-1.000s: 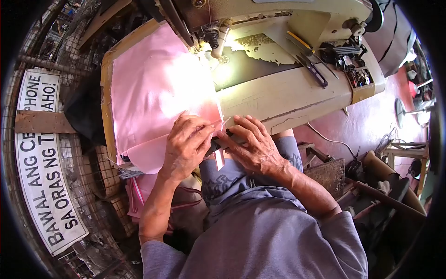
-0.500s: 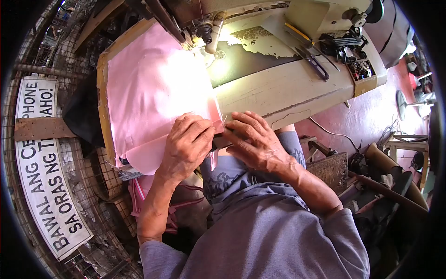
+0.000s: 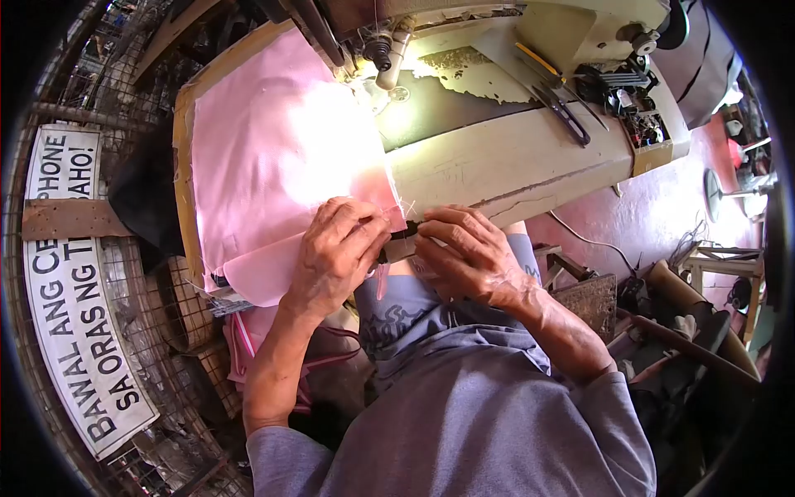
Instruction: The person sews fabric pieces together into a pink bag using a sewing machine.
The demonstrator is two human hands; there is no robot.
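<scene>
A large sheet of pink fabric [image 3: 265,149] lies across the left end of the sewing machine table, its near edge hanging over. My left hand [image 3: 338,244] is closed on the fabric's near right corner, thumb hidden beneath. To its right, my right hand [image 3: 468,253] has its fingers curled and drawn together at the table's front edge; what they hold, if anything, is hidden. Between the hands, a small dark piece shows beside the folded pink edge, with loose threads sticking out. The sewing machine [image 3: 381,54] stands above the fabric, its lamp glaring on it.
Thread snips [image 3: 567,116] and a yellow-handled tool [image 3: 538,62] lie on the table [image 3: 505,170] at right, near a small compartment of parts [image 3: 646,128]. A lettered sign [image 3: 79,290] hangs on wire mesh at left. Pink straps [image 3: 244,344] hang below the table.
My right hand has moved a little right and down, away from my left hand, widening the gap between them. My left hand stays at the fabric corner. The view has shifted slightly.
</scene>
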